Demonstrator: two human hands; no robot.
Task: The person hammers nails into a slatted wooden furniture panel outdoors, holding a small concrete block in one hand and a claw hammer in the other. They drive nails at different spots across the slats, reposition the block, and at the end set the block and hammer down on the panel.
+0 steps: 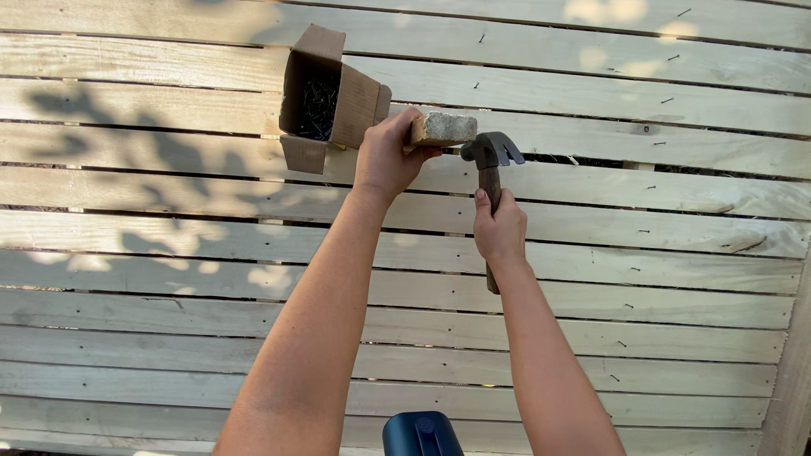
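1. One small grey-brown wooden block (443,128), one dark-headed claw hammer with a wooden handle (489,181), and one open brown cardboard box of dark nails (325,97) lie over the pale slatted wooden surface (169,321).
2. The left hand (387,156), arm outstretched, grips the block just beside the box.
3. The right hand (499,228) is closed round the hammer handle, head touching the block.

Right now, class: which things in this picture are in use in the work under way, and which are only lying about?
In use:
left hand holding a small wooden block
right hand gripping a claw hammer
slatted timber panel

Lying about:
open cardboard box of dark nails
dark blue object at the bottom edge
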